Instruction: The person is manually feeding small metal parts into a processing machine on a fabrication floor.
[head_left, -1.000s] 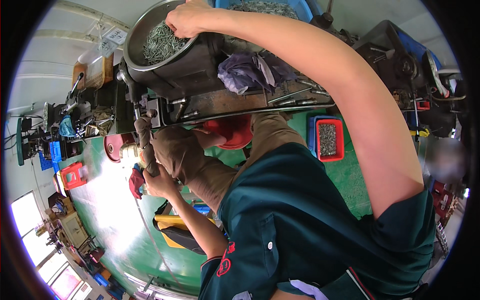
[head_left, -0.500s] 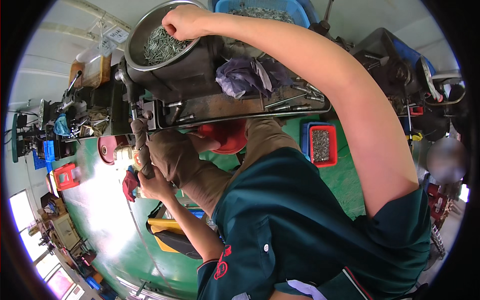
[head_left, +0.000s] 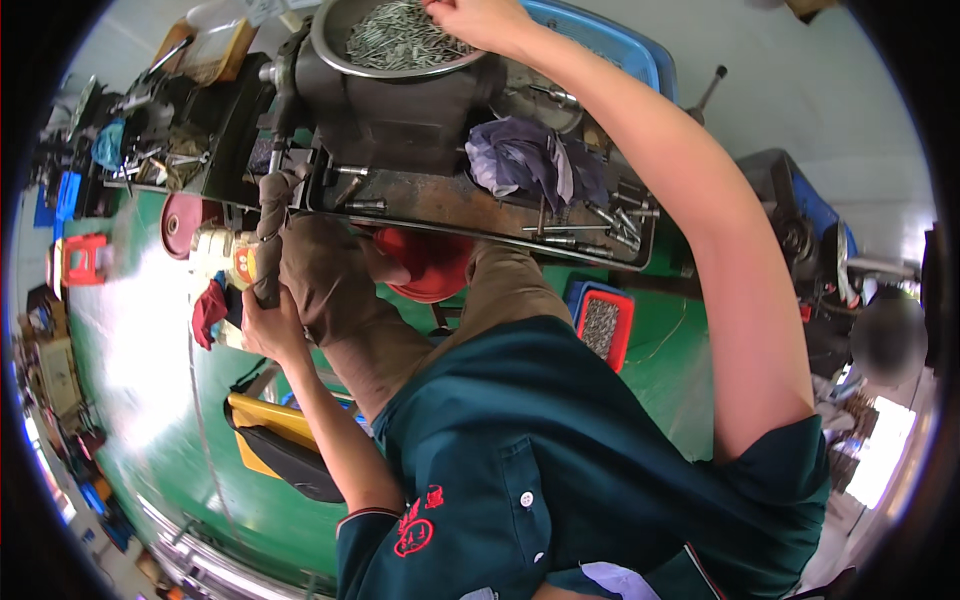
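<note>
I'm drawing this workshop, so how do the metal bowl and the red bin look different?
The metal bowl is round; the red bin is rectangular. The bowl is silvery; the bin is red. The right hand is at the bowl; no hand is at the bin. Both hold many small metal pieces.

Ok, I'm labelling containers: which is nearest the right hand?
The round metal bowl: the right hand is over it; the blue basket and red bin sit farther away.
</note>
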